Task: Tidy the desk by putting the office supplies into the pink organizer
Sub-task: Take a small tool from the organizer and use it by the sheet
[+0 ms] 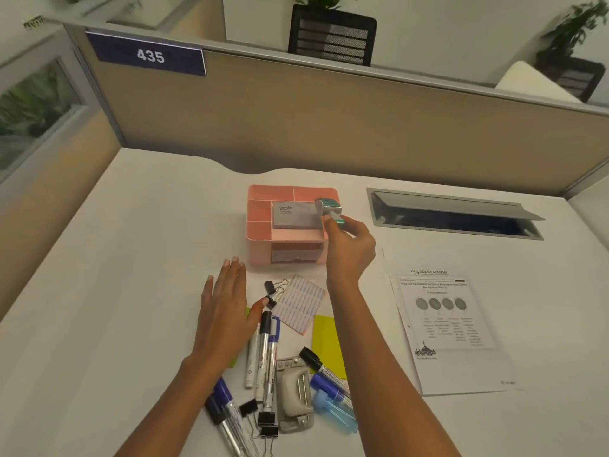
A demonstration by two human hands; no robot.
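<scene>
The pink organizer stands mid-desk with a grey Camlin box in its top tray and a grey item in its lower slot. My right hand pinches a small teal and white tape dispenser over the organizer's right rear corner. My left hand lies flat with straight fingers on the desk, covering part of a green sticky note. In front lie several markers, black binder clips, a label sheet, a yellow sticky pad, a grey hole punch and a blue item.
A printed paper sheet lies at the right. A cable hatch with its lid open is set in the desk behind it. A beige partition closes off the back of the desk.
</scene>
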